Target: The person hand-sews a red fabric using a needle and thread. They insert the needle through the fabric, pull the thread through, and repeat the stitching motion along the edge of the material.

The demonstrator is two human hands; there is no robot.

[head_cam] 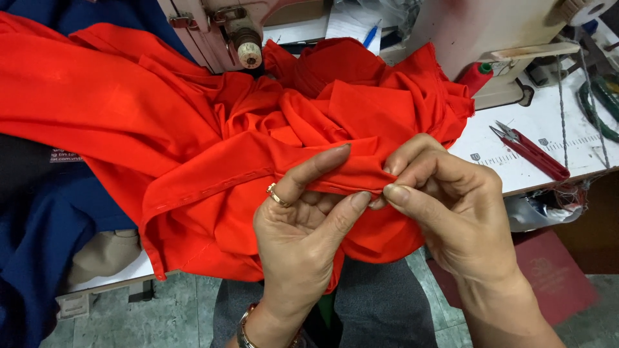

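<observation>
A large bright red fabric (193, 129) lies bunched across the sewing table and hangs over its front edge. My left hand (303, 225), palm up with a ring on one finger, pinches a folded seam of the red fabric between thumb and fingers. My right hand (445, 200) grips the same folded edge just to the right, thumb and forefinger pressed together on it. Both hands meet above my lap, in front of the table edge.
A sewing machine (232, 32) stands behind the cloth. Red thread snips (532, 151) lie on the white table (554, 129) at the right, near a red thread spool (477, 76). Dark blue fabric (32, 245) hangs at the left. The floor below is tiled.
</observation>
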